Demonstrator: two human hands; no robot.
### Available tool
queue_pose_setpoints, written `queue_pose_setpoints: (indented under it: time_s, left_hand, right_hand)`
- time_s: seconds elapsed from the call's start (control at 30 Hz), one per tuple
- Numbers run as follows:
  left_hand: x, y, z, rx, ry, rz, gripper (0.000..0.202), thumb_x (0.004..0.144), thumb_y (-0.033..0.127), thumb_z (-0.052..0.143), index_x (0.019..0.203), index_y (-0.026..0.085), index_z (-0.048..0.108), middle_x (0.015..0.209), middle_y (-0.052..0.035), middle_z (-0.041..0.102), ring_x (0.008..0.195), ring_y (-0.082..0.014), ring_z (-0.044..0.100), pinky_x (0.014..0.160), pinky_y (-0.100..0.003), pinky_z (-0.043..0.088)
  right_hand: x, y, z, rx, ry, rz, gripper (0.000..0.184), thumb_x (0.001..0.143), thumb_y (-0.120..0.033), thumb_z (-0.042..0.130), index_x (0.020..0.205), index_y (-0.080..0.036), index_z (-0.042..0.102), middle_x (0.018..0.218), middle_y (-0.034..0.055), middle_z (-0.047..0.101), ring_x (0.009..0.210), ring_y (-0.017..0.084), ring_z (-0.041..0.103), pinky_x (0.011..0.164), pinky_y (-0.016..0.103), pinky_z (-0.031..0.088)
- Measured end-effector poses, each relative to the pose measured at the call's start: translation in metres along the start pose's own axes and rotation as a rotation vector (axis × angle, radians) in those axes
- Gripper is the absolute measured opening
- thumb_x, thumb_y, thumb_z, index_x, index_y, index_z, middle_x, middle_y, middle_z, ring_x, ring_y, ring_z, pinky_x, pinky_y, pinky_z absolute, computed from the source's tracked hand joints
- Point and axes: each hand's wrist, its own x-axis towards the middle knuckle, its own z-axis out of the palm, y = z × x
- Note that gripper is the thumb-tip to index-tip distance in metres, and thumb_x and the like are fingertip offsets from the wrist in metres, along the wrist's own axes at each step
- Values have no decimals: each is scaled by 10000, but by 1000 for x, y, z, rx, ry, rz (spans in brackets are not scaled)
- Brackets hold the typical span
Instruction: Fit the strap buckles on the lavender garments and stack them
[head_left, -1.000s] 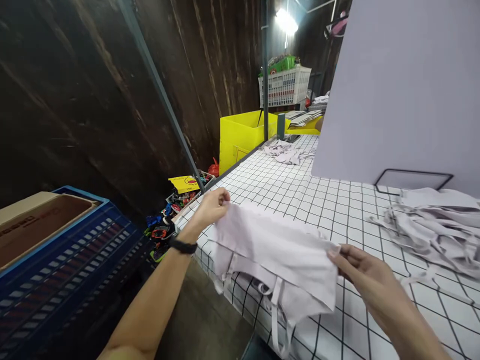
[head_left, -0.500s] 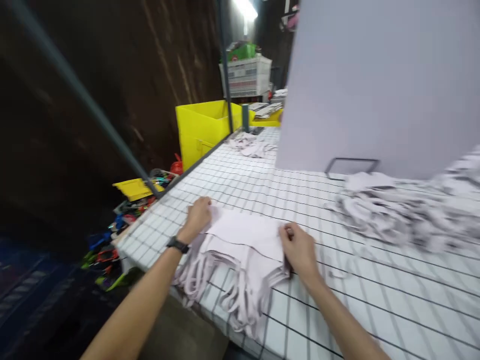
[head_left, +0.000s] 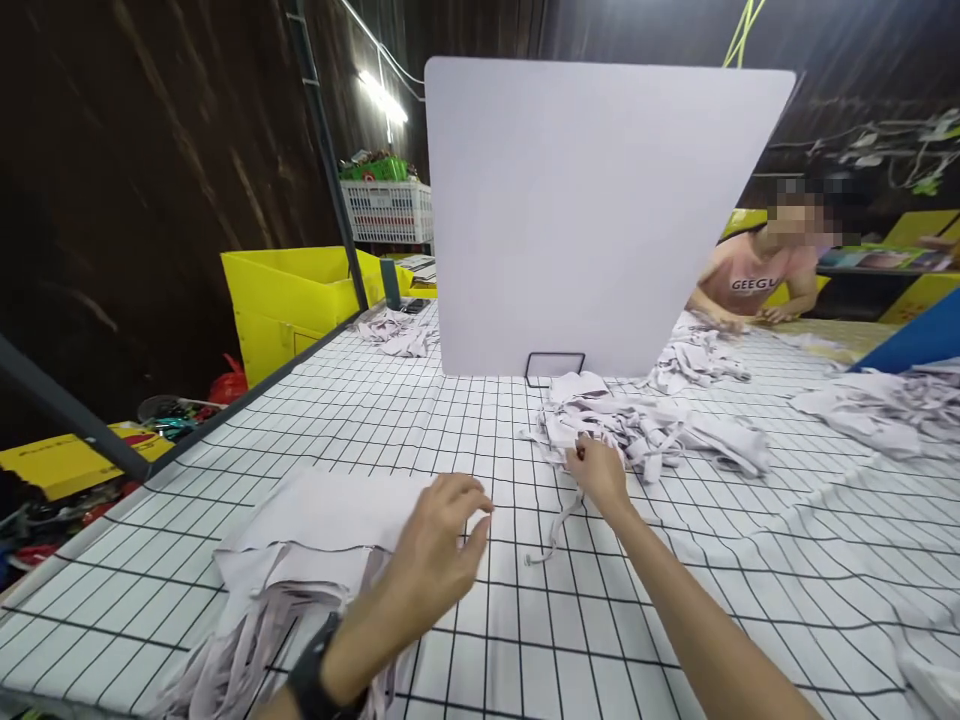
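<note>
My right hand [head_left: 598, 478] is closed in a pinch at the near edge of a loose pile of white fabric pieces with straps [head_left: 645, 425]. A thin white strap [head_left: 556, 530] trails from under that hand across the cloth; my fingers partly hide what they grip. My left hand [head_left: 450, 535], with a black watch on the wrist, hovers with thumb and fingers apart and nothing between them. Below and left of it lies a flat, neat stack of white fabric pieces [head_left: 322, 510], its straps bunched toward the near edge and partly hidden by my forearm.
A white upright panel [head_left: 577, 215] stands behind the pile on a black wire foot [head_left: 555, 368]. Beyond the checked tablecloth [head_left: 382, 410] is a yellow bin [head_left: 277, 300]. A person [head_left: 757, 265] works at the far right, near more fabric heaps [head_left: 697, 355].
Both hands have let go of the stack. My right hand has moved to the loose pile, and my left hand has lifted off rightward. The view has swung to the right.
</note>
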Motion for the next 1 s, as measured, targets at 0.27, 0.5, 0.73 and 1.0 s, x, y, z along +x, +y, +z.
queue_pose_setpoints:
  time_s: [0.27, 0.5, 0.73, 1.0]
  left_hand:
    - [61, 42, 35, -240, -29, -27, 283, 956, 181, 501, 1213, 220, 611, 1269, -89, 651, 1202, -259, 600, 1028, -457, 513]
    - [84, 103, 6, -592, 10, 136, 304, 930, 360, 675, 1199, 225, 636, 1223, -82, 675, 1116, -229, 620, 974, -407, 510]
    - [87, 121, -6, -1055, -80, 19, 202, 814, 288, 786, 919, 136, 704, 911, -54, 688, 843, -143, 623, 807, -300, 497]
    - [98, 127, -26, -1156, 54, 3, 173, 718, 79, 762, 860, 128, 678, 773, -5, 662, 728, -105, 603, 750, -281, 494]
  right_hand:
    - [-15, -56, -83, 528, -157, -159, 412, 702, -611, 769, 824, -227, 682, 802, 35, 702, 778, 212, 651, 711, 315, 516]
    - [-48, -107, -135, 918, -269, -198, 228, 711, -405, 854, 806, -244, 722, 819, 3, 705, 726, 157, 648, 699, 267, 560]
    - [-70, -117, -149, 950, -336, -85, 196, 651, -318, 846, 766, -210, 731, 695, -19, 627, 572, 110, 557, 509, 189, 500]
    - [-77, -119, -167, 906, -271, -79, 261, 527, -224, 909, 732, -193, 749, 703, -8, 657, 597, 100, 556, 525, 175, 492]
